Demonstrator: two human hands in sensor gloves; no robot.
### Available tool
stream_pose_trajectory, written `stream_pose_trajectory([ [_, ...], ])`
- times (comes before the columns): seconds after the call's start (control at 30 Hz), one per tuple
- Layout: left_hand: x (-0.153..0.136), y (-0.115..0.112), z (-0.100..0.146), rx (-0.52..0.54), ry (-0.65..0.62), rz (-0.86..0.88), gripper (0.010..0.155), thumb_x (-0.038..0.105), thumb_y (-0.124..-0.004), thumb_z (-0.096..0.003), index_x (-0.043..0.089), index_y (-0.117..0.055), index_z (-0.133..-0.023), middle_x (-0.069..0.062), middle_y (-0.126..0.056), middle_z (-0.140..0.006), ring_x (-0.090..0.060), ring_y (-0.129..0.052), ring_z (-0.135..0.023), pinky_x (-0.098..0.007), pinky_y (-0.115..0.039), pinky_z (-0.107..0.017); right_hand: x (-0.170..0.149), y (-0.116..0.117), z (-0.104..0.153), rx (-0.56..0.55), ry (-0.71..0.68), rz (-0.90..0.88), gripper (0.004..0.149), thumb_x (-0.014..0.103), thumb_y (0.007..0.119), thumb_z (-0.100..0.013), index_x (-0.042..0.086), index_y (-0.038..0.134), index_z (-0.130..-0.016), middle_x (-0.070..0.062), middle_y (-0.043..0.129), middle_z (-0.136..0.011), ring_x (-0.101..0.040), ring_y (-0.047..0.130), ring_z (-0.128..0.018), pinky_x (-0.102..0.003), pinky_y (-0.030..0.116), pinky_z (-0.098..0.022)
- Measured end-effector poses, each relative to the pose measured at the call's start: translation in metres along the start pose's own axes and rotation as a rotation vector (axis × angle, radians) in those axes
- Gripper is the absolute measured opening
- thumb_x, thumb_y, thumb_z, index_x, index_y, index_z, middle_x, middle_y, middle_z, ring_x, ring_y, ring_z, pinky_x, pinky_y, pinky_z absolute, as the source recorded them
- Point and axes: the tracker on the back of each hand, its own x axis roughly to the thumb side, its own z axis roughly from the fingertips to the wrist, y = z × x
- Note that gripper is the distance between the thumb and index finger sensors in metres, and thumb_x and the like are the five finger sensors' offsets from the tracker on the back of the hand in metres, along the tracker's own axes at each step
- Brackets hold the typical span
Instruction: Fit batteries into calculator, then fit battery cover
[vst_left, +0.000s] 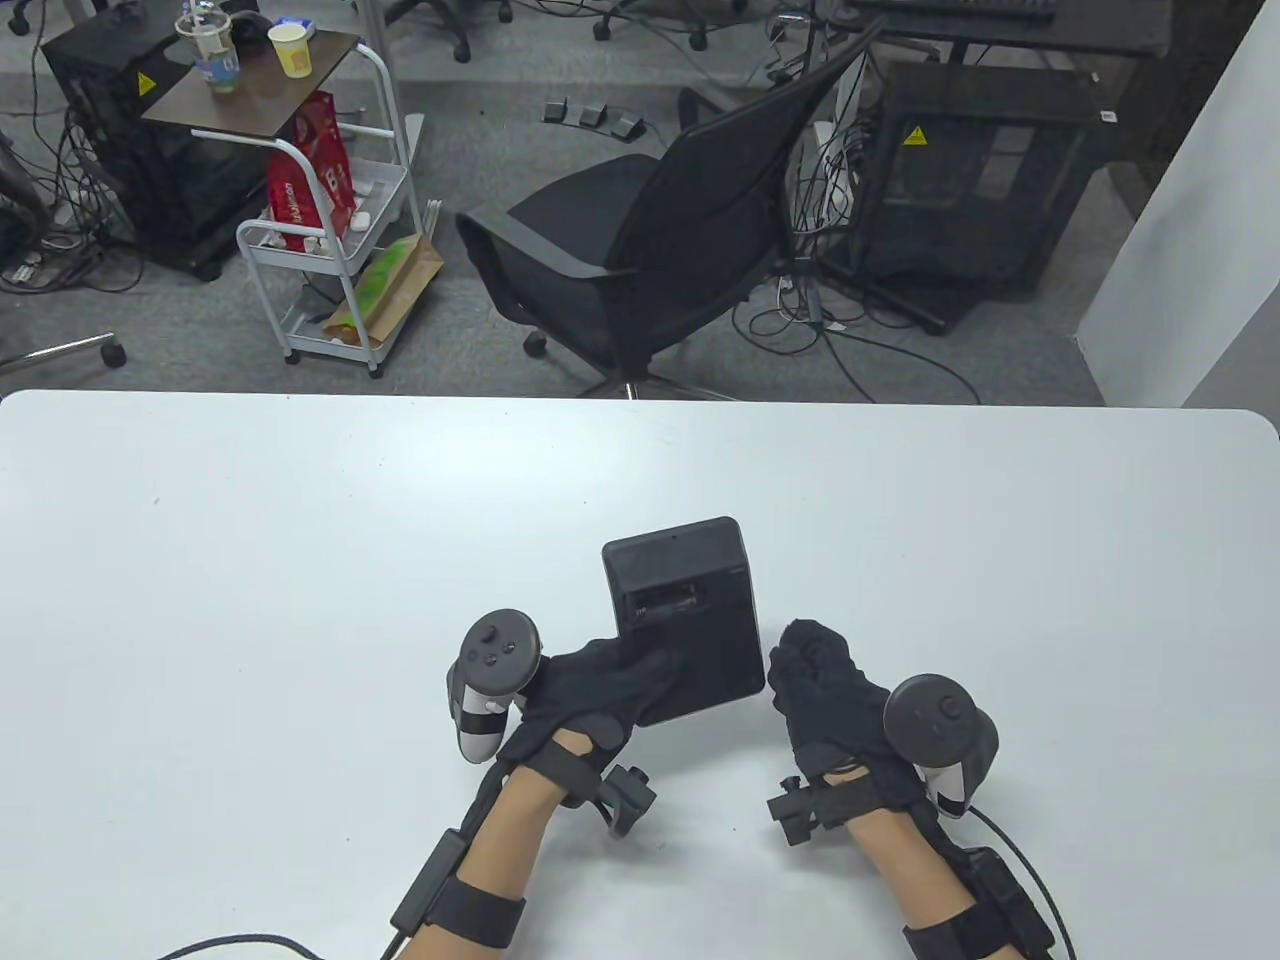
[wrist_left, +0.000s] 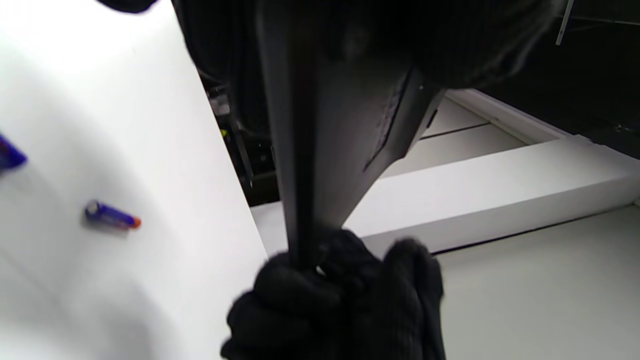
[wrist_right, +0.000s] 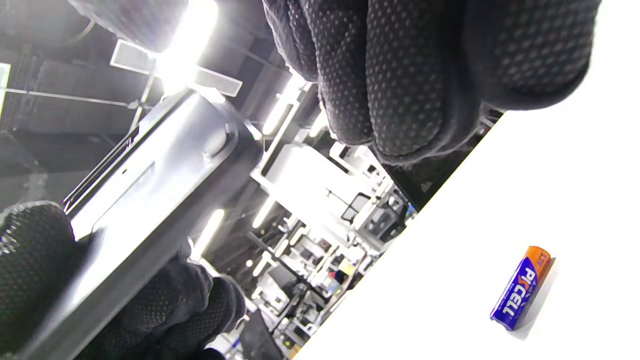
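In the table view the calculator (vst_left: 690, 615) sits low and centre of frame, back face up with its battery bay uncovered, held above the desk (vst_left: 250, 560); no loose cell shows there, whereas the right wrist view shows a blue-and-orange battery (wrist_right: 520, 287) lying on the desk at lower right. The left hand (vst_left: 590, 690) grips the calculator's lower left corner, its fingers (wrist_left: 300, 300) wrapped around the edge. The right hand (vst_left: 825, 690) is curled just right of the calculator, fingers (wrist_right: 405, 75) pressed together; whether they pinch anything cannot be told.
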Motion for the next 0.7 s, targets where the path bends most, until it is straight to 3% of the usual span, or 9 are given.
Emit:
stream_pose_trajectory([
  [0.33, -0.017, 0.046, 0.004, 0.139, 0.049, 0.075, 0.059, 0.058, -0.079, -0.0400, 0.020, -0.086, -0.085, -0.009, -0.093, -0.079, -0.034, -0.085, -0.084, -0.055, -0.070, -0.058, 0.003, 0.000, -0.003, 0.026, -0.065, 0.122, 0.069, 0.053, 0.079, -0.047, 0.012, 0.061, -0.099, -0.023, 0.075, -0.086, -0.048, 0.085, -0.062, -0.056, 0.076, -0.040],
  [0.43, -0.021, 0.056, 0.006, 0.190, 0.058, 0.075, 0.059, 0.059, -0.079, -0.0401, 0.020, -0.086, -0.085, -0.008, -0.094, -0.078, -0.035, -0.093, -0.076, -0.053, -0.075, -0.054, 0.005, 0.003, -0.005, 0.054, -0.107, 0.172, 0.067, 0.050, 0.081, -0.047, 0.011, 0.063, -0.098, -0.023, 0.071, -0.089, -0.048, 0.082, -0.066, -0.057, 0.074, -0.043],
  [0.57, -0.025, 0.066, 0.008, 0.250, 0.073, 0.038, 0.059, 0.058, -0.080, -0.0395, 0.019, -0.086, -0.084, -0.009, -0.093, -0.079, -0.024, -0.108, -0.049, -0.049, -0.083, -0.044, 0.013, 0.008, -0.005, 0.078, -0.167, 0.284, 0.065, 0.048, 0.085, -0.045, 0.013, 0.067, -0.097, -0.023, 0.067, -0.092, -0.049, 0.079, -0.070, -0.058, 0.073, -0.045],
  [0.7, -0.027, 0.072, 0.010, 0.289, 0.112, -0.010, 0.060, 0.056, -0.080, -0.0393, 0.017, -0.086, -0.084, -0.012, -0.094, -0.078, -0.025, -0.109, -0.042, -0.046, -0.086, -0.038, 0.022, 0.018, -0.005, 0.135, -0.209, 0.377, 0.062, 0.044, 0.088, -0.044, 0.012, 0.072, -0.095, -0.023, 0.065, -0.094, -0.049, 0.077, -0.072, -0.058, 0.071, -0.047],
])
